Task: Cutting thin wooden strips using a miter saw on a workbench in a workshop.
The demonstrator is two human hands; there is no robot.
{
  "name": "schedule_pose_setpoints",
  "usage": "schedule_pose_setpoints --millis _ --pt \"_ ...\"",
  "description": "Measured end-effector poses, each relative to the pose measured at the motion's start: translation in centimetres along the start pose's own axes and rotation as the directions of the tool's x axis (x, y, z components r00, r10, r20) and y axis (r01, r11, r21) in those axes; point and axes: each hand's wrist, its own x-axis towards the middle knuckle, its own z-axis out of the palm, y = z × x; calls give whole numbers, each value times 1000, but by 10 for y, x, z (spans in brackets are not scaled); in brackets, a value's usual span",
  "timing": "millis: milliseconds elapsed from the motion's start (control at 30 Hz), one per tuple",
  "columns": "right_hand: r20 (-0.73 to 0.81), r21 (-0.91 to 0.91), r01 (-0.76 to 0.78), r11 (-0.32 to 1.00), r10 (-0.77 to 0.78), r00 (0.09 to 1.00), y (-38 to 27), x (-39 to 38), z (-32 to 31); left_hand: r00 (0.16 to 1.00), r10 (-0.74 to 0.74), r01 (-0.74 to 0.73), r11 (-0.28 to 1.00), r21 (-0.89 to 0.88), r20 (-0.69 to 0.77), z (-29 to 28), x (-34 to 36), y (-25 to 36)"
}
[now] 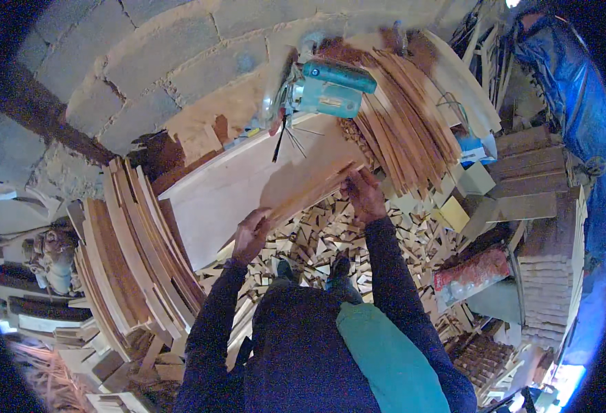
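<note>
Left hand [253,234] and right hand [363,196] grasp a wooden strip [310,193]; loose offcuts [308,229] underfoot could cause a stumble.

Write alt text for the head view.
The left hand and right hand hold thin wood along the near edge of a pale board. A teal power tool is beyond, long strips are stacked left and right, and small offcuts lie around the feet.

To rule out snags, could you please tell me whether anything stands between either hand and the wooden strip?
Nothing visible does: the left hand and the right hand both hold the wooden strip, near opposite ends.
</note>
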Motion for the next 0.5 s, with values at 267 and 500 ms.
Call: schedule_pose_setpoints --millis 267,500 --pt "-99 212 53 976 -32 995 -5 7 -9 990 42 -43 999 5 134 12 18 12" --pt "-267 49 65 997 -50 962 -7 14 -12 994 16 -18 1000 12 104 10 27 18"
